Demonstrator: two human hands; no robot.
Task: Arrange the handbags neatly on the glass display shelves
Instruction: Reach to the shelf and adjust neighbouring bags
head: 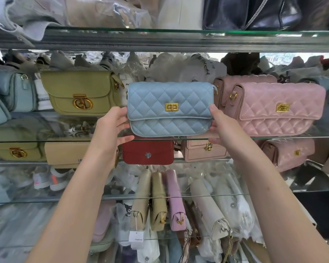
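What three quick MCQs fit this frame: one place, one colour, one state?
1. Where does the pink quilted handbag stand relative to the blue quilted handbag?
A on the shelf above
B to its right
C to its left

2. What colour is the blue bag's clasp?
A gold
B silver
C black

3. The blue bag is:
A hanging by its strap
B lying unheld
C held at both ends

Answers:
1 B, the pink bag sits just past the blue bag's right end.
2 A, the clasp shines gold.
3 C, the left hand and right hand each grip one end.
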